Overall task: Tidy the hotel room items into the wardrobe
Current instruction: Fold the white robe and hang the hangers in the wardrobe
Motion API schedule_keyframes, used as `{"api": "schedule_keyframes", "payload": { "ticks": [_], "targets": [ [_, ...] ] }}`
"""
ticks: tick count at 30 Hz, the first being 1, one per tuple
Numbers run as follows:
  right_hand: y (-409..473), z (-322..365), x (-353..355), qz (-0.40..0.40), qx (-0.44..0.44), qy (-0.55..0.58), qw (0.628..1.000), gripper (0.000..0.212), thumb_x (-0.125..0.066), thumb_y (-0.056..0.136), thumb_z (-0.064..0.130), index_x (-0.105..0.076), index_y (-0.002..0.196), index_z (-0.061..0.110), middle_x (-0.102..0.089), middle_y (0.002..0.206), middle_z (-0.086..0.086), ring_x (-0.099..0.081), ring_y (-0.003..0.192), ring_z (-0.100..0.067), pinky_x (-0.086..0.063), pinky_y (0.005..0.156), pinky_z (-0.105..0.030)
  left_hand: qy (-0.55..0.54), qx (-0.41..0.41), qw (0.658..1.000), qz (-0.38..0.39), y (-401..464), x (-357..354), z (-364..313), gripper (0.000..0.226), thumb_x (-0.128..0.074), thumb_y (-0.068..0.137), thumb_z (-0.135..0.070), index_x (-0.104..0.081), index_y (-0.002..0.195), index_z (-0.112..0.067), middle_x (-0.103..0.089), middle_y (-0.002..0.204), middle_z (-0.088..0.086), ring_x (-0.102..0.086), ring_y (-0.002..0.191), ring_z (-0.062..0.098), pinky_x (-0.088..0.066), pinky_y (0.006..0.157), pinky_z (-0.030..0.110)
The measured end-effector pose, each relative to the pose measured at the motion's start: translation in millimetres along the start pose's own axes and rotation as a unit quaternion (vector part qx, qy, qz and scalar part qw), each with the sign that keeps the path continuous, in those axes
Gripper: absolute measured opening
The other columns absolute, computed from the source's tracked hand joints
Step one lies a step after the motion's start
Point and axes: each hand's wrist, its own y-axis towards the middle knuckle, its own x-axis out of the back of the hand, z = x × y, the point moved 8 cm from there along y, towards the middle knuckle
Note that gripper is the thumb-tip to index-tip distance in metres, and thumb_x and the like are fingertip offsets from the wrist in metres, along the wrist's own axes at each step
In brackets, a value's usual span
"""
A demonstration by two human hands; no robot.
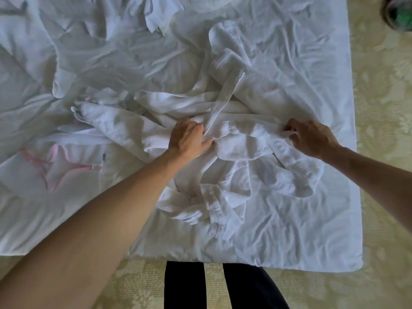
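the right hand (312, 139) pinches a fold of the white waffle bathrobe (234, 150), fingers curled round the cloth. the left hand (188, 139) grips the robe's bunched middle, fingers dug in. the robe lies crumpled between and below both hands on the wrinkled white bed sheet (301, 230), its belt (225, 97) trailing away across it.

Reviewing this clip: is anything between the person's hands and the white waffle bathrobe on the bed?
Nothing visible. The left hand rests on the crumpled white waffle-weave bathrobe, fingers curled into its folds, and the right hand pinches its fabric edge. The wardrobe is out of view, so that path cannot be judged.
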Motion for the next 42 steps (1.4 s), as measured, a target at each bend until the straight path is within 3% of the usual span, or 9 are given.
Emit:
{"api": "schedule_keyframes", "payload": {
  "ticks": [5, 10, 17, 24, 28, 32, 37, 39, 42],
  "targets": [
    [-11, 2, -16, -0.002, -0.016, 0.023, 1.0, 0.025, -0.059, 0.092, 0.017, -0.061, 0.116, 0.021, -0.072, 0.103, -0.011, -0.066, 0.095, -0.036, -0.044, 0.067, -0.035, -0.015, 0.027, 0.999, 0.013, -18, -14, -7, 0.018, -0.053, 0.098, -0.018, -0.067, 0.105, -0.011, -0.073, 0.088, 0.011, -0.069, 0.084, 0.031, -0.05, 0.071, 0.037],
    [-22, 7, -16, -0.014, -0.036, 0.05, 0.998, 0.024, -0.062, 0.089, 0.017, -0.062, 0.113, 0.021, -0.073, 0.103, -0.012, -0.067, 0.094, -0.038, -0.05, 0.071, -0.04, 0.035, 0.026, 0.999, -0.009, -48, -6, 8, 0.021, -0.066, 0.09, -0.027, -0.058, 0.103, -0.013, -0.066, 0.091, 0.004, -0.067, 0.077, 0.026, -0.05, 0.062, 0.036],
    [-21, 7, -23, -0.022, -0.052, 0.048, 0.997, 0.025, -0.063, 0.089, 0.017, -0.064, 0.113, 0.021, -0.073, 0.1, -0.012, -0.067, 0.091, -0.038, -0.05, 0.068, -0.04, -0.004, 0.02, 0.999, 0.043, -33, -19, 4, 0.021, -0.051, 0.102, -0.026, -0.065, 0.11, -0.013, -0.07, 0.097, 0.01, -0.067, 0.093, 0.03, -0.051, 0.077, 0.038],
    [-23, 11, -30, -0.043, -0.074, 0.062, 0.994, 0.019, -0.061, 0.087, 0.015, -0.062, 0.106, 0.017, -0.071, 0.091, -0.017, -0.067, 0.082, -0.041, -0.051, 0.063, -0.04, -0.102, 0.002, 0.994, 0.041, -45, -34, 3, 0.041, -0.067, 0.092, -0.043, -0.062, 0.12, -0.013, -0.068, 0.11, 0.003, -0.061, 0.104, 0.023, -0.047, 0.091, 0.037],
    [-23, 11, -37, -0.04, -0.085, 0.06, 0.994, 0.018, -0.06, 0.088, 0.015, -0.061, 0.105, 0.016, -0.071, 0.09, -0.018, -0.066, 0.081, -0.041, -0.045, 0.061, -0.036, -0.216, 0.017, 0.973, 0.077, -38, -35, -15, 0.013, -0.064, 0.097, -0.021, -0.061, 0.107, -0.015, -0.064, 0.088, 0.001, -0.064, 0.084, 0.024, -0.042, 0.067, 0.031],
    [-22, 11, -35, -0.026, -0.081, 0.057, 0.995, 0.021, -0.06, 0.088, 0.013, -0.063, 0.108, 0.015, -0.071, 0.095, -0.019, -0.066, 0.087, -0.042, -0.04, 0.064, -0.036, 0.002, -0.199, 0.968, 0.152, -79, -32, -3, 0.026, -0.063, 0.081, 0.006, -0.062, 0.092, -0.018, -0.064, 0.087, 0.001, -0.062, 0.086, 0.022, -0.048, 0.071, 0.036],
    [-24, 13, -32, -0.023, -0.084, 0.063, 0.994, 0.022, -0.06, 0.088, 0.012, -0.063, 0.109, 0.015, -0.071, 0.098, -0.021, -0.065, 0.089, -0.044, -0.04, 0.066, -0.037, 0.26, -0.304, 0.842, 0.362, -153, -50, 73, 0.02, -0.052, 0.085, -0.009, -0.068, 0.087, -0.021, -0.06, 0.096, -0.006, -0.052, 0.103, 0.016, -0.042, 0.099, 0.034],
    [-24, 14, -32, -0.024, -0.085, 0.061, 0.994, 0.021, -0.059, 0.088, 0.012, -0.063, 0.109, 0.014, -0.071, 0.098, -0.021, -0.066, 0.089, -0.044, -0.04, 0.066, -0.037, 0.245, -0.303, 0.86, 0.331, -148, -38, 72, 0.02, -0.055, 0.079, -0.017, -0.071, 0.09, -0.023, -0.06, 0.102, -0.006, -0.052, 0.104, 0.015, -0.043, 0.095, 0.03],
    [-24, 15, -31, -0.03, -0.086, 0.056, 0.994, 0.021, -0.061, 0.089, 0.012, -0.063, 0.109, 0.014, -0.071, 0.098, -0.021, -0.066, 0.088, -0.043, -0.04, 0.066, -0.037, 0.126, -0.265, 0.953, 0.074, -96, 8, 45, 0.039, -0.062, 0.071, -0.009, -0.069, 0.109, -0.016, -0.059, 0.118, 0.004, -0.056, 0.102, 0.021, -0.048, 0.088, 0.035]
  ]
}}
